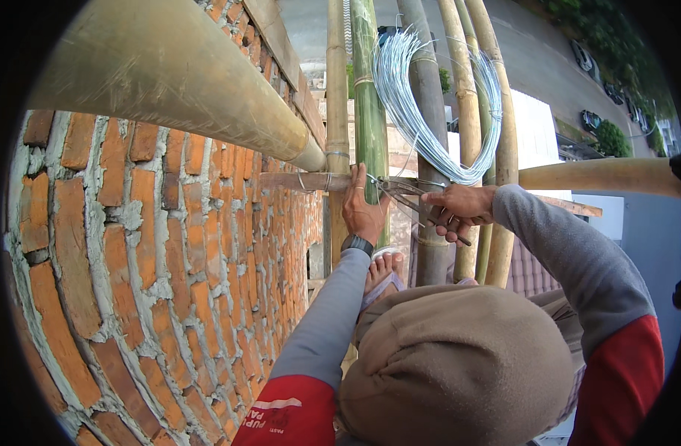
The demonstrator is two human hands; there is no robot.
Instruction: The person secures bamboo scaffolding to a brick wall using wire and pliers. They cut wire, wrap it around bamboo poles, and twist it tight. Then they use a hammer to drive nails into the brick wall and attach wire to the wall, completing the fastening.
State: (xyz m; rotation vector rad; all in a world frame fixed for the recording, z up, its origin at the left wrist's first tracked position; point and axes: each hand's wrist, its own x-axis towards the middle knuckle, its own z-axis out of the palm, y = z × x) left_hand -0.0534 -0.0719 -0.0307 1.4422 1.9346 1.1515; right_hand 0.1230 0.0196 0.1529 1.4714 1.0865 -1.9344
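My left hand [364,211] is wrapped against the upright green bamboo pole [368,82], just where a brown wooden crosspiece [285,182] passes it. In my right hand [459,210] are the handles of metal pincers [409,190]. Their jaws sit at the wire tie [383,181] on this crossing, close to my left fingers; how firmly they bite the wire is too small to tell. A large coil of thin silvery wire [400,97] hangs over the neighbouring poles, above my right hand.
A rough brick wall [143,215] fills the left side. A thick bamboo pole [177,85] juts across the upper left, another [601,177] at right. More upright poles [468,89] stand beyond my right hand. My sandalled foot [385,275] is below; a street [534,52] lies far down.
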